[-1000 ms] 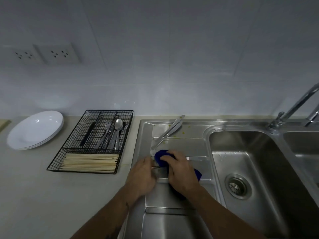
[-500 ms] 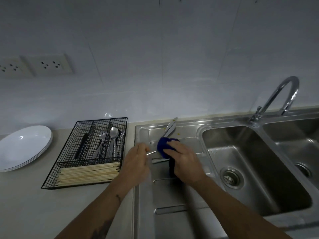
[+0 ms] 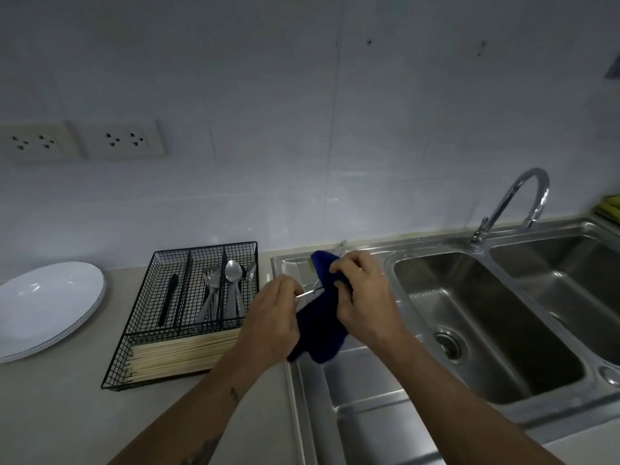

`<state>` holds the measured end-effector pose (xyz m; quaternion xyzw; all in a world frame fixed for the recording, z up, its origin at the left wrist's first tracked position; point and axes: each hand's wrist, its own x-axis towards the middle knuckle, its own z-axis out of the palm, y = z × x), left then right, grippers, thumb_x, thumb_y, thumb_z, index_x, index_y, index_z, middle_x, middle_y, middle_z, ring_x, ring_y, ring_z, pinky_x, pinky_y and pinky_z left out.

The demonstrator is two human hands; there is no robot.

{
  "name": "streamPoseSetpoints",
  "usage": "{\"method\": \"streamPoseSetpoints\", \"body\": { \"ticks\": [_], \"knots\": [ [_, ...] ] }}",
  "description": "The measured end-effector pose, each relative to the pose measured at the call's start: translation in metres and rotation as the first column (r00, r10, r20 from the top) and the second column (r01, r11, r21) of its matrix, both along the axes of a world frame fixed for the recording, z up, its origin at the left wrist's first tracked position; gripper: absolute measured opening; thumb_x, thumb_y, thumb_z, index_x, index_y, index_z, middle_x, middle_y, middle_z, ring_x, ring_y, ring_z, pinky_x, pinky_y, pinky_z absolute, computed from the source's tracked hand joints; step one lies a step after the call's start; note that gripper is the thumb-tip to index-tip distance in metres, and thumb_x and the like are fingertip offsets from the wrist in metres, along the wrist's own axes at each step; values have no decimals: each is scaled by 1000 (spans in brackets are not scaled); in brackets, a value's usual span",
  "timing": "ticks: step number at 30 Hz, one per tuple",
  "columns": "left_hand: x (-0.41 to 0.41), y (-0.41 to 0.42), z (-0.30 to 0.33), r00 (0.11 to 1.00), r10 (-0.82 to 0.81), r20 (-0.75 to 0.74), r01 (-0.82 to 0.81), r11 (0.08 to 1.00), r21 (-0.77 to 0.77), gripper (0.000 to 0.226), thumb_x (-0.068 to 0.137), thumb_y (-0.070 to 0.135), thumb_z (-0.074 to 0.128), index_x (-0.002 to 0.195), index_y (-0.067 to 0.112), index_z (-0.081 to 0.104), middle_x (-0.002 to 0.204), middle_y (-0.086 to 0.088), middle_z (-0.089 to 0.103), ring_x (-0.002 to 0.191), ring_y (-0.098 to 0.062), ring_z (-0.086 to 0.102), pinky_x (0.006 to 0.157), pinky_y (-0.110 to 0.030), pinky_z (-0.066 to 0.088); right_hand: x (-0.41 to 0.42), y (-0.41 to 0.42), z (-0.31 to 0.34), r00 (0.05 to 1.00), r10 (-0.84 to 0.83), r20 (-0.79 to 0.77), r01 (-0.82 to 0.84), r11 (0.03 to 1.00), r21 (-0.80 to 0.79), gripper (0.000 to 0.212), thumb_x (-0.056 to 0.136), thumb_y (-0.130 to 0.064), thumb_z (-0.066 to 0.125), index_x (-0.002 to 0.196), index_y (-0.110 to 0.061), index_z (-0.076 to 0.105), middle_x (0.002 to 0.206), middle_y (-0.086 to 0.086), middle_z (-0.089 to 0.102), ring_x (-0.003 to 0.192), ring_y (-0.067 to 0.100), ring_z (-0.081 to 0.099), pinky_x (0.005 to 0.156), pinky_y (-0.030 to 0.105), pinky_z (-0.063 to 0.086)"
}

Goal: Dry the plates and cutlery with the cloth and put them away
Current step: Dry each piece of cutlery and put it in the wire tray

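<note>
My left hand (image 3: 271, 313) pinches the handle end of a thin metal piece of cutlery (image 3: 310, 292) above the sink's drainboard. My right hand (image 3: 364, 290) grips a dark blue cloth (image 3: 322, 317) wrapped around the other end of that piece; its head is hidden, so I cannot tell what kind it is. A black wire cutlery tray (image 3: 188, 317) on the counter to the left holds spoons, forks, a dark knife and a row of wooden chopsticks. White plates (image 3: 43, 303) are stacked at the far left.
A steel drainboard (image 3: 362, 414) lies under my hands, with two sink basins (image 3: 486, 323) and a curved tap (image 3: 513, 203) to the right. Behind the cloth, the tip of another utensil (image 3: 341, 245) shows on the drainboard. Wall sockets (image 3: 117, 139) are at upper left.
Both hands have lifted the cutlery piece and the cloth up off the drainboard and closer to me. The cloth now hangs lower between my hands. The camera has tilted up.
</note>
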<state>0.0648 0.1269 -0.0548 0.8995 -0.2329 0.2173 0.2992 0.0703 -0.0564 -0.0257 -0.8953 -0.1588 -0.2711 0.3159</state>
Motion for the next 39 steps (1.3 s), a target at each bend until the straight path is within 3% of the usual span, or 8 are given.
{"method": "streamPoseSetpoints", "body": {
  "ticks": [6,11,18,22,25,28,34,39],
  "knots": [
    [3,10,1,1000,-23,-9,23,999,36,14,84,1,49,86,14,50,82,6,49,71,-13,43,61,-28,35,-6,-3,-38,998,-41,-55,21,947,-322,51,80,-12,51,130,-22,55,130,7,56,114,29,56,101,61,35],
    [5,13,-5,966,12,-258,-16,1000,-14,15,95,9,49,85,17,56,76,5,56,69,-16,52,62,-38,46,-15,-22,-60,972,-119,-204,76,975,-208,58,80,1,61,135,-16,53,135,8,49,116,29,54,93,44,52],
    [25,-1,17,689,-150,-709,-249,870,-426,28,97,5,50,79,16,69,62,1,54,56,-10,46,55,-24,35,-14,-22,-48,994,96,57,-72,942,-328,56,76,5,65,129,-8,61,142,14,49,131,32,45,109,43,41],
    [25,4,16,594,-240,-768,-327,800,-503,28,98,1,46,86,11,69,64,-3,50,48,-7,39,46,-21,30,-2,-46,-52,998,-62,28,67,966,-248,57,72,6,72,126,-8,63,140,14,50,127,34,49,99,50,48],
    [24,4,15,541,-293,-788,-354,771,-530,24,100,3,44,96,4,68,64,-3,48,42,-5,36,42,-18,30,-11,-26,-51,996,36,80,-11,957,-291,54,75,7,61,126,-10,63,142,14,50,132,33,44,110,51,38],
    [25,1,17,551,-274,-788,-344,786,-514,24,100,5,44,96,4,68,63,-2,48,43,-5,36,42,-18,31,-10,-17,-49,985,129,112,-87,943,-321,55,76,8,59,128,-11,62,140,14,51,132,31,44,112,46,36],
    [23,10,14,539,-290,-791,-341,784,-519,26,100,1,42,88,3,65,64,-6,46,41,-4,33,39,-16,28,-4,-39,-61,998,-68,6,68,973,-220,58,69,0,79,124,-9,63,134,12,54,122,33,51,96,49,50],
    [24,15,13,505,-367,-781,-324,758,-566,27,101,1,40,87,3,62,62,-6,44,43,-8,28,40,-19,23,5,-42,-52,997,-35,65,50,967,-251,51,72,4,67,122,-7,65,128,14,57,115,34,52,97,48,47]
  ]
}}
